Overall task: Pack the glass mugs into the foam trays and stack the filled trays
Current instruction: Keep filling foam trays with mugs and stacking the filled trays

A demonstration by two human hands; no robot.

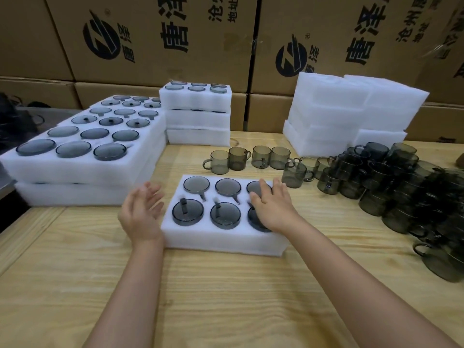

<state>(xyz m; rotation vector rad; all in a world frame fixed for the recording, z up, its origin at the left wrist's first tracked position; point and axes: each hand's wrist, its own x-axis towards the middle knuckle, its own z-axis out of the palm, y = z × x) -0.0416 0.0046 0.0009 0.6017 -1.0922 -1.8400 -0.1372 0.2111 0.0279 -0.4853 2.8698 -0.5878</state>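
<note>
A white foam tray (221, 243) lies in front of me on the wooden table, its pockets filled with several smoky glass mugs (187, 212) set upside down. My right hand (272, 205) rests flat on the tray's right side, its straight fingers over the two right-hand mugs. My left hand (140, 209) hovers open just beside the tray's left edge, palm turned toward it. Loose mugs (296, 174) stand on the table behind and to the right of the tray.
Filled trays (82, 169) are stacked at the left and in a taller pile (198, 119) behind. Empty foam trays (334, 114) are piled at the back right. A dense heap of mugs (406, 187) fills the right side. Cardboard boxes (160, 38) wall the back.
</note>
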